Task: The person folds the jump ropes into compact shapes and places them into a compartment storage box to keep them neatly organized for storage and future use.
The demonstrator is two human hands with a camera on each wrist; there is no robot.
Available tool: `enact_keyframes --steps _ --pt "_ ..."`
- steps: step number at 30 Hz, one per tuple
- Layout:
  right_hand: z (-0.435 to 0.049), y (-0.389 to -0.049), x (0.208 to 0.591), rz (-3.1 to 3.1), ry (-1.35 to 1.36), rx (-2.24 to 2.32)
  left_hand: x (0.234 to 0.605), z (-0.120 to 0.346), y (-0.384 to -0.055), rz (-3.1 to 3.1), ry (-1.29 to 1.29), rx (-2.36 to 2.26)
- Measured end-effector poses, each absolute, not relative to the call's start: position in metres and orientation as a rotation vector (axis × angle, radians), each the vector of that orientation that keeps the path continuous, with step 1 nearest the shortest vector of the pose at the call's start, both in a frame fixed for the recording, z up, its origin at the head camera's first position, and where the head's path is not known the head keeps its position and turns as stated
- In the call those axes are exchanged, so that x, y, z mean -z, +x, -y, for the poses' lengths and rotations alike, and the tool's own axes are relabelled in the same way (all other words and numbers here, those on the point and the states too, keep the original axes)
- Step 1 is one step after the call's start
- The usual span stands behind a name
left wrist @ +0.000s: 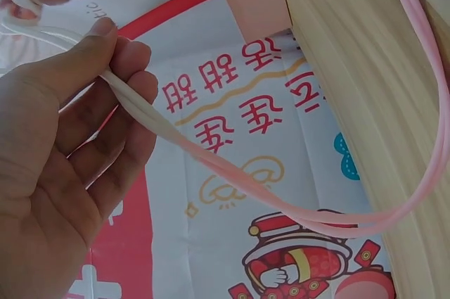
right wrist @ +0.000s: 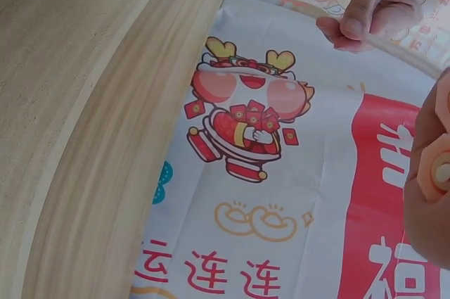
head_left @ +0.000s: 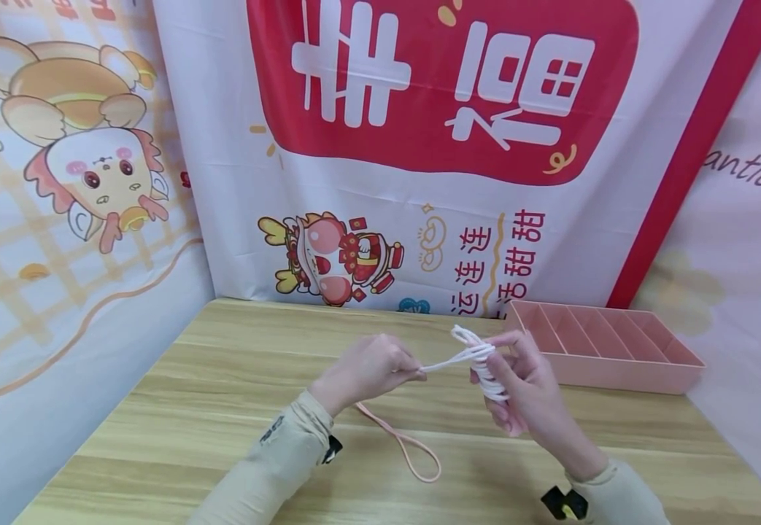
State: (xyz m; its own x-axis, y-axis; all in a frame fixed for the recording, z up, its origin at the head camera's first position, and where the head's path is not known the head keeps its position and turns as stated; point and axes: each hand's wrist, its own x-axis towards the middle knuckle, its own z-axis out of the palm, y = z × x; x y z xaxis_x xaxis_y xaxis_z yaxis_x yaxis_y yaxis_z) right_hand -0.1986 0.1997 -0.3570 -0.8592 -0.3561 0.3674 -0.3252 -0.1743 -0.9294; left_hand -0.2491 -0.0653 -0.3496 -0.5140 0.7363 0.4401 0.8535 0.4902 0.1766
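My left hand [head_left: 376, 368] pinches a doubled cord [head_left: 442, 362] between thumb and forefinger. White near the fingers, the cord turns pink [left wrist: 239, 183] further along, and its pink loop [head_left: 438, 463] hangs down over the table. To the right, my right hand [head_left: 534, 383] grips a bundle of white cord [head_left: 490, 379] wound in several turns, with a short white loop sticking out at its top. The doubled strand runs taut from this bundle to the left fingers. At the right hand, the right wrist view shows pink angular pieces [right wrist: 429, 165], one with a pale round centre.
A pink divided box [head_left: 623, 372] stands at the table's back right, just beyond the right hand. The wood-grain table [head_left: 255, 350] ends at a printed cloth backdrop [head_left: 222, 182]. Printed cloth walls rise on the left and right.
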Motion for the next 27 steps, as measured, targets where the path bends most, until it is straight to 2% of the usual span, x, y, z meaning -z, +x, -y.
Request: enact_keyframes --steps 7,11,16,20,27 --pt "-0.199 -0.195 0.361 -1.889 -1.382 1.829 0.350 0.067 -0.249 2.573 -1.394 0.556" --pt "-0.194 -0.191 0.363 -1.911 -1.535 1.549 0.350 0.068 -0.248 2.630 -1.413 0.566" --pt "-0.184 -0.189 0.365 -2.149 -1.733 1.211 0.350 0.069 -0.249 2.593 -1.321 0.571" --pt "-0.181 -0.190 0.368 -2.391 -1.824 1.014 0.348 0.068 -0.249 2.545 -1.267 0.604" --pt "-0.181 -0.191 0.378 -2.681 -1.672 0.899 0.348 0.058 -0.242 2.343 -1.432 0.598"
